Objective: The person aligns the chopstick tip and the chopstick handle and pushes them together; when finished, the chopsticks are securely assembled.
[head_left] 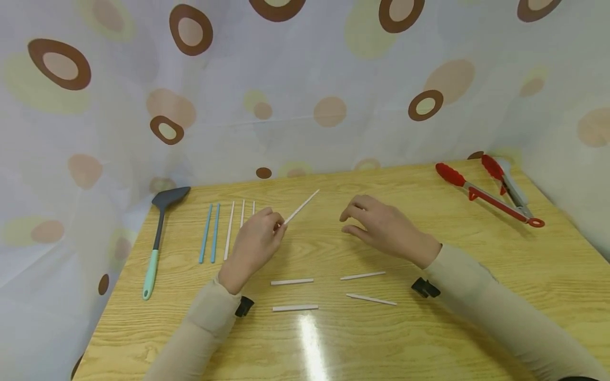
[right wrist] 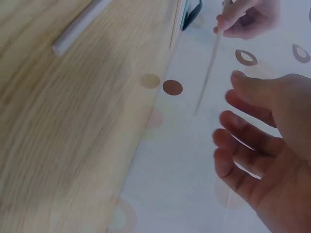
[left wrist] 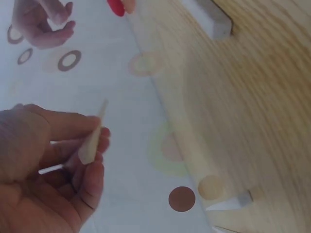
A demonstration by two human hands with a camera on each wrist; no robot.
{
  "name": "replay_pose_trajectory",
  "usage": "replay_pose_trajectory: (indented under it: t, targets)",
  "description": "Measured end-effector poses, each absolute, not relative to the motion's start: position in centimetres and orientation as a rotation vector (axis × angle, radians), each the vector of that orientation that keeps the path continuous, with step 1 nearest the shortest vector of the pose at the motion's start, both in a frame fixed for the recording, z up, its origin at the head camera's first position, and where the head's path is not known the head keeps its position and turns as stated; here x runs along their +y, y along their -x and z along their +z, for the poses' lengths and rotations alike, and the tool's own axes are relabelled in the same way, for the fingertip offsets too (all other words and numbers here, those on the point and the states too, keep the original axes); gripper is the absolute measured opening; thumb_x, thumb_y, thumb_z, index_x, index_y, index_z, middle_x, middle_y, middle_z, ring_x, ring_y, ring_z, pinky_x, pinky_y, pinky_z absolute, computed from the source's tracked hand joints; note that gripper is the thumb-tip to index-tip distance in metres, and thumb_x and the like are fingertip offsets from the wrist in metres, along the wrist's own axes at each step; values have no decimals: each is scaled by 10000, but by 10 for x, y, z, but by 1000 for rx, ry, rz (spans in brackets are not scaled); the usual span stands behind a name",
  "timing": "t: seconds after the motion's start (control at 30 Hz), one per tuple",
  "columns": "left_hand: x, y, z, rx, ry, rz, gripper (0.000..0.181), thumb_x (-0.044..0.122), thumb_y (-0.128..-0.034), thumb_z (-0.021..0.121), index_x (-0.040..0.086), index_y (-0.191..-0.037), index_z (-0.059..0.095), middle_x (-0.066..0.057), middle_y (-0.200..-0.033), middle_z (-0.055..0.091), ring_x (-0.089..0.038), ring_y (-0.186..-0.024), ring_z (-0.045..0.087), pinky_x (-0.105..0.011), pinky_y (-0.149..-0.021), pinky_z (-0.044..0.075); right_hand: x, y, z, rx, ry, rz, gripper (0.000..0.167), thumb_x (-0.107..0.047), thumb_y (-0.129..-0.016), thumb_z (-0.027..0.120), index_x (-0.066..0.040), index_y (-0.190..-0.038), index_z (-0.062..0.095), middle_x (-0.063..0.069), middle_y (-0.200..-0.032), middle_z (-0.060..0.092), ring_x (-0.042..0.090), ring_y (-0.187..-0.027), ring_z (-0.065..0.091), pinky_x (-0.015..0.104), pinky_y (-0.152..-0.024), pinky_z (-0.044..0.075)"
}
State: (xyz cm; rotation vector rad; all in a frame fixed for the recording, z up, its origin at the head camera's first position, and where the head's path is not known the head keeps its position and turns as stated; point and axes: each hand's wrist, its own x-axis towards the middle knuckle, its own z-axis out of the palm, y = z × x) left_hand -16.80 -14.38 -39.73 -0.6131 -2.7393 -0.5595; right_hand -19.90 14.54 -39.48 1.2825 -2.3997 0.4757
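My left hand [head_left: 256, 241] pinches a thin white chopstick [head_left: 305, 204] near one end, above the table. The chopstick slants up to the right, its far end free. In the left wrist view the near end of the chopstick [left wrist: 89, 151] looks squared between thumb and fingers. To the right, my right hand [head_left: 381, 225] hovers over the table with loosely bent fingers and holds nothing. Left of the left hand lie two blue chopsticks [head_left: 215, 233] and three white chopsticks [head_left: 229, 230], partly hidden by that hand.
Several short white sticks [head_left: 292, 282] lie in two pairs at the front of the wooden table [head_left: 429, 338]. A dark spatula [head_left: 160, 225] with a mint handle lies at the left. Red tongs [head_left: 495, 201] stand open at the far right. A patterned cloth [head_left: 305, 148] hangs behind.
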Motion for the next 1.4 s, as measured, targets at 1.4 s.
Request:
replay_pose_trajectory:
  t: [1.4]
  targets:
    - [-160, 186, -416, -3163, 106, -816, 394, -64, -891, 590, 24, -508, 569, -52, -415, 515, -113, -326, 477, -225, -365, 411, 149, 160, -415, -2854, -1515, 369, 234, -51, -801, 807, -165, -819, 604, -97, -761, 502, 68, -668, 497, 275, -586, 468]
